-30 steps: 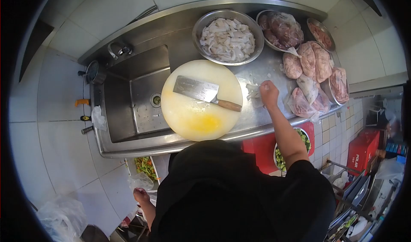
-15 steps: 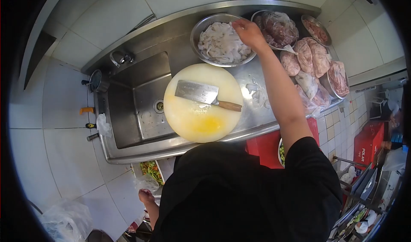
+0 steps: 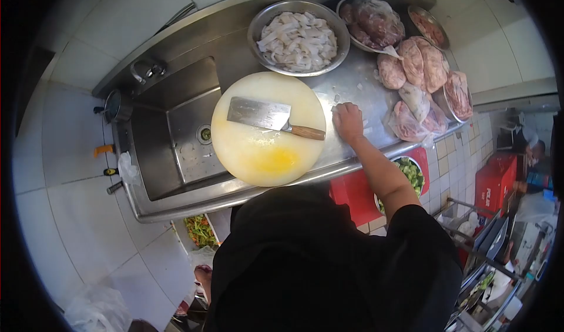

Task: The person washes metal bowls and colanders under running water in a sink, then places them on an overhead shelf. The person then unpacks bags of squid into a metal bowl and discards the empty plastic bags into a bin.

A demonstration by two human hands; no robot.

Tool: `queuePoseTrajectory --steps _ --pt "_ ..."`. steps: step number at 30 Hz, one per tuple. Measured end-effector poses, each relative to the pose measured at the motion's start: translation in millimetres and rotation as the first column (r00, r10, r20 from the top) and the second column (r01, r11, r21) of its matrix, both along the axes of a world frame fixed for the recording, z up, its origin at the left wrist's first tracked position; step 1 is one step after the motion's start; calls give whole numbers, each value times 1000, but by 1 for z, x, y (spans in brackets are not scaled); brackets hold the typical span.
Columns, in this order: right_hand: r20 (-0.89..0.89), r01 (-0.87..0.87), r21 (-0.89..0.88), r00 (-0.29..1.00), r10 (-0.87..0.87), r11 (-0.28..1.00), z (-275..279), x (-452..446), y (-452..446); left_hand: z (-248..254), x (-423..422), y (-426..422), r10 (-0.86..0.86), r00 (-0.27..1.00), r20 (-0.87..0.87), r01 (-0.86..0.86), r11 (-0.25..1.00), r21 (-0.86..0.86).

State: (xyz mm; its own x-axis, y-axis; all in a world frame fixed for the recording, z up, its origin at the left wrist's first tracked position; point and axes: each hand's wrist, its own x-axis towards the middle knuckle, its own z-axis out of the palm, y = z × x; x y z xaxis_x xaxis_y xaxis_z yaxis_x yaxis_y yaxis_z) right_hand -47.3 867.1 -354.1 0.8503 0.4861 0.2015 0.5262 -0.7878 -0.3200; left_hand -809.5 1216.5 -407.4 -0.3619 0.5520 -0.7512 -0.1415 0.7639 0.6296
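Observation:
My right hand (image 3: 348,121) is down on the steel counter, just right of the round cutting board (image 3: 235,161). Its fingers are curled together, and whatever is under them is hidden. On the board lies a cleaver (image 3: 259,113), its wooden handle toward that hand. A steel bowl (image 3: 254,41) behind the board holds white strips (image 3: 301,43) that look like cut squid. Small wet scraps lie on the counter near the hand. My left hand (image 3: 203,271) hangs low at my left side, partly hidden by my dark clothing; its fingers are not clear.
Left of the board is a sink (image 3: 176,150) with a tap (image 3: 147,71). Bagged meat (image 3: 420,67) and bowls of meat crowd the counter's right end. Below the front edge stand a bowl of green vegetables (image 3: 409,173) and a tray of cut vegetables (image 3: 201,231). Another person is far right.
My right hand has come from the rim of the bowl of white strips down to the counter beside the board, where scraps lay. The view has shifted slightly. The cleaver stays on the board.

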Motion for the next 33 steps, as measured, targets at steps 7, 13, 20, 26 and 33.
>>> queuePoseTrajectory --steps 7,13,20,26,33 --pt "-67 439 -114 892 -448 891 46 -24 -42 68 97 -3 -13 926 -377 77 985 155" --pt "-81 424 -99 898 -432 900 28 -26 -9 49 72 13 -450 822 -348 475 880 -16" --pt "-107 137 -55 984 -143 989 -3 -1 -27 10 73 10 -33 990 134 14 990 144" --pt "-88 344 487 934 -347 803 27 38 -17 -14 61 -16 89 996 -8 -87 988 125" --pt "-358 244 733 932 55 635 181 123 84 -36 9 -38 127 992 24 -126 991 -34"
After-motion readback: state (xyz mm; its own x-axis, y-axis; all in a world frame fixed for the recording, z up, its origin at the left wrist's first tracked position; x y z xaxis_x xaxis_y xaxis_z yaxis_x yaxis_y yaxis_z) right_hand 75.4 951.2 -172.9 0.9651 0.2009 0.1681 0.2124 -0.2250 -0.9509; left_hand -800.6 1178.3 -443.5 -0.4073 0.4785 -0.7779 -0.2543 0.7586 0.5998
